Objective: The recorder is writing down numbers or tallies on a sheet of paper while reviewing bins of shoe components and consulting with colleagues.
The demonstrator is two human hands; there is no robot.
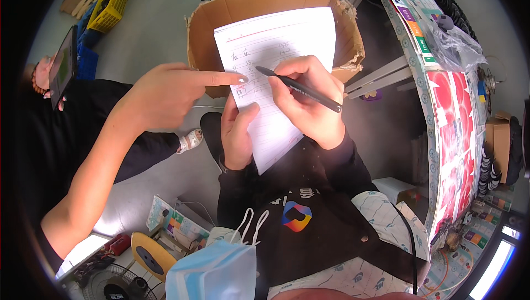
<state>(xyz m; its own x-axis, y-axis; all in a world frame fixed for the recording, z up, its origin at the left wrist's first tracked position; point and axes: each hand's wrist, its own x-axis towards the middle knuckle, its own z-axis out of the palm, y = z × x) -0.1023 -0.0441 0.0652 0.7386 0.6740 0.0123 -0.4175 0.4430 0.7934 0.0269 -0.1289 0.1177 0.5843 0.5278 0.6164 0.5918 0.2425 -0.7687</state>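
A lined white notepad (265, 123) with handwriting on its page is held up in front of my body. My left hand (238, 131) grips its lower left edge, thumb on top and fingers behind. In my right hand (312, 101) is a black pen (306, 93), its tip close to the written lines; I cannot tell whether it touches the paper. Another person's hand (171, 93) reaches in from the left, index finger pointing at the writing near the pen tip.
Behind the notepad stands an open cardboard box (207, 29). That person, dressed in black, holds a tablet (63, 65) at the left. A long patterned table (428, 96) runs along my right. A yellow crate (109, 7) is at far left, a fan (113, 283) at lower left.
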